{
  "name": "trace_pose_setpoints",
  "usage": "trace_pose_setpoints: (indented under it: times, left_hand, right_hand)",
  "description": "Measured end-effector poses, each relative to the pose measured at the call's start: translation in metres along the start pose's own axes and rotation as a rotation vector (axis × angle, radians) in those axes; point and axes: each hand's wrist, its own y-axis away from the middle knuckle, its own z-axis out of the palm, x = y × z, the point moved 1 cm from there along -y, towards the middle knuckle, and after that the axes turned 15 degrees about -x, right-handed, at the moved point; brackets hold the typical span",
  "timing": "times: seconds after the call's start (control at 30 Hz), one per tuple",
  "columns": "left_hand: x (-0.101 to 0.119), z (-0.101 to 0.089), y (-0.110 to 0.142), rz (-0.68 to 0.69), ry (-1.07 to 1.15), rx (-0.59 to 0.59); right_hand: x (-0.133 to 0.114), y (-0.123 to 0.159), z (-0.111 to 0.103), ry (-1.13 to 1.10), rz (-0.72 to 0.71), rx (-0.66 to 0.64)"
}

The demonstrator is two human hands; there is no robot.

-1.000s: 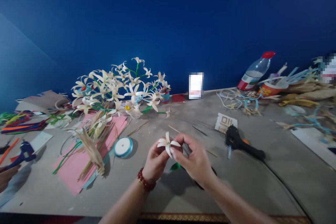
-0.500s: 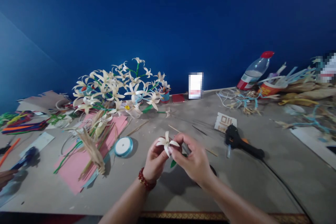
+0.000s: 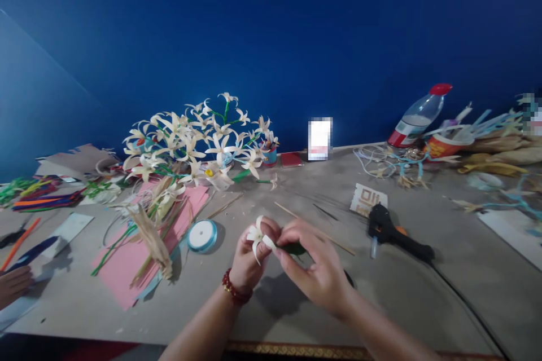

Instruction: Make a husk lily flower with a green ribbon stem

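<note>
The fingers of the left hand (image 3: 249,265) close around a white, slender-petalled flower (image 3: 256,234) held above the grey counter (image 3: 199,299); those of the right hand (image 3: 319,271) pinch narrowly at a dark green leaf-like piece (image 3: 295,248) beside one petal. They hide most of it, and whether it joins the flower cannot be told. A black curved thing (image 3: 349,278) is largely covered by the right wrist. Counter stretches between the hands and a black plastic glue gun (image 3: 396,234), whose cord leaves the lower edge. At far left, another person's hand (image 3: 14,285) is cut off.
</note>
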Motion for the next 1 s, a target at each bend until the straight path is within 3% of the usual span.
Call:
trace_pose_setpoints:
  times: [0.13,0.33,0.53,0.63,0.67,0.77,0.9,0.93,1.0]
  left_hand:
    - [0.004,0.004,-0.003,0.054,0.01,-0.046]
    - [0.0,0.001,-0.001,0.026,0.066,-0.039]
    - [0.003,-0.001,-0.003,0.018,0.179,-0.062]
    - [0.004,-0.003,-0.003,-0.008,0.233,-0.086]
    - [0.004,-0.002,-0.002,-0.009,0.244,-0.106]
    - [0.004,-0.001,0.001,-0.02,0.238,-0.152]
    - [0.004,-0.004,0.006,-0.023,0.209,-0.183]
    - [0.006,-0.006,0.007,-0.023,0.21,-0.24]
    - [0.012,-0.008,0.006,-0.07,0.17,-0.477]
  right_hand:
    - [-0.006,0.002,-0.003,0.12,-0.134,-0.023]
    - [-0.013,0.021,-0.011,0.244,-0.274,-0.117]
    - [-0.009,0.072,-0.028,0.159,-0.263,-0.439]
    - [0.01,0.094,-0.058,0.09,-0.105,-0.559]
    - [0.02,0.1,-0.073,0.148,0.001,-0.493]
    - [0.054,0.113,-0.123,0.452,0.426,-0.087]
    - [0.092,0.123,-0.157,0.66,0.596,0.0]
    - [0.099,0.125,-0.159,0.686,0.63,-0.022]
    - [0.111,0.128,-0.159,0.714,0.681,-0.094]
